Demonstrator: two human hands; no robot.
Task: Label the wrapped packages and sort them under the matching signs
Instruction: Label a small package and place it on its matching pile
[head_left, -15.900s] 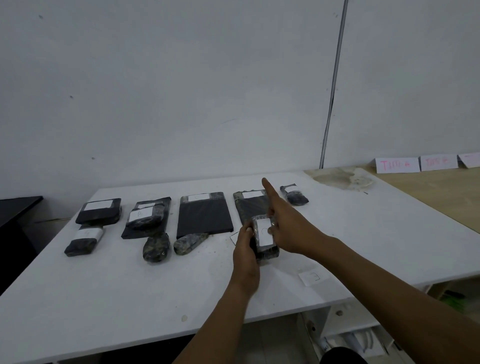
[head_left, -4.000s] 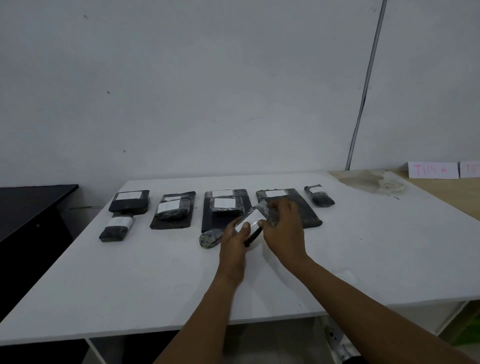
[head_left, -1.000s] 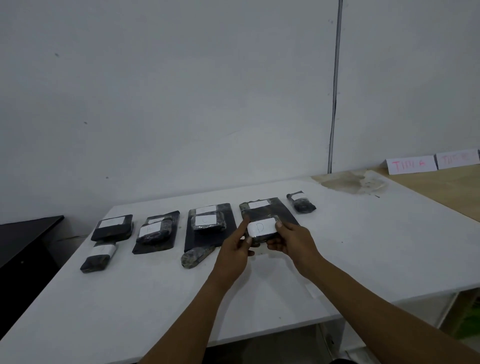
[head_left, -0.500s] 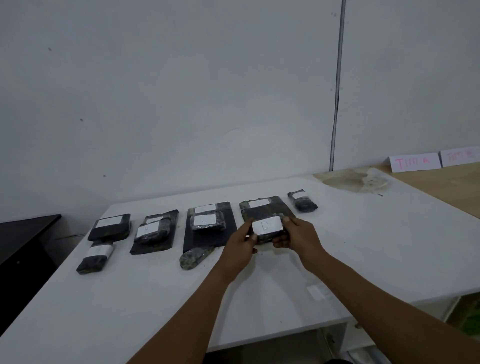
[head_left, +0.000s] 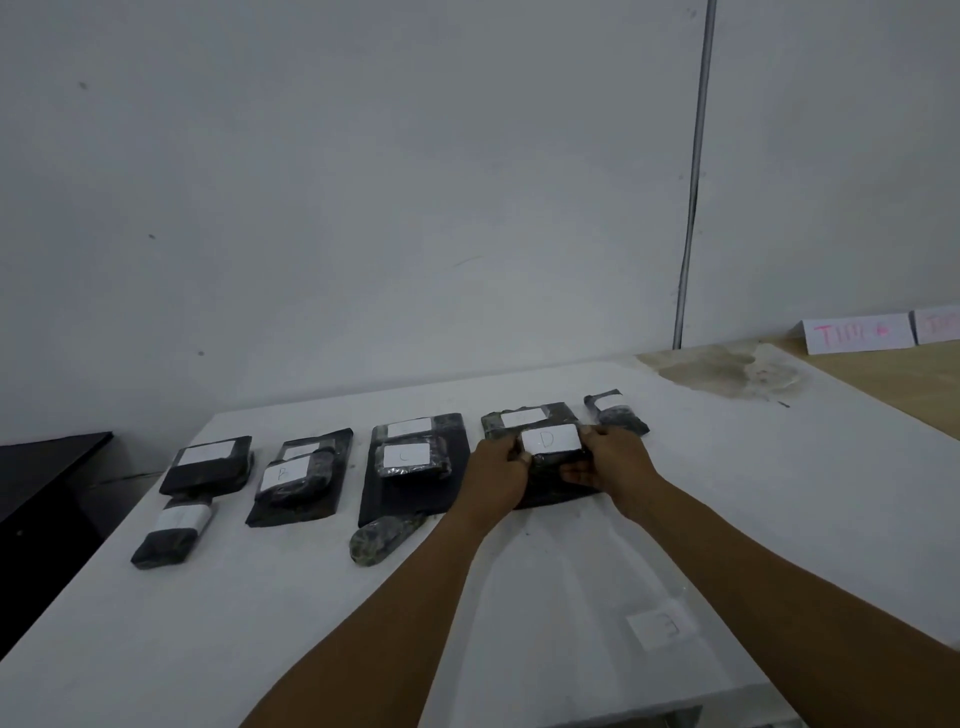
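I hold the D package (head_left: 551, 448) between both hands, low over the flat black packet (head_left: 540, 415) at the fourth spot in the row; whether it already rests on that packet I cannot tell. My left hand (head_left: 496, 475) grips its left end, thumb on top by the label edge. My right hand (head_left: 613, 460) curls round its right end, fingers under the near side. Gripping both ends keeps the white label face up, so the letter can be read, and lets me set it down square.

Both forearms reach out from the near edge of the worktop (head_left: 727, 519) and meet at the package, wrists about level.

The row seems sorted by letter: the B package (head_left: 293, 475) lies on its flat packet, the C package (head_left: 413, 458) on the next, so D belongs here. An unlabelled bundle (head_left: 382, 535) lies in front of the C spot, and a loose label (head_left: 660, 626) marked with what looks like E lies near my right arm, probably meant for it. Pink-lettered signs (head_left: 857, 335) stand well apart, far right.
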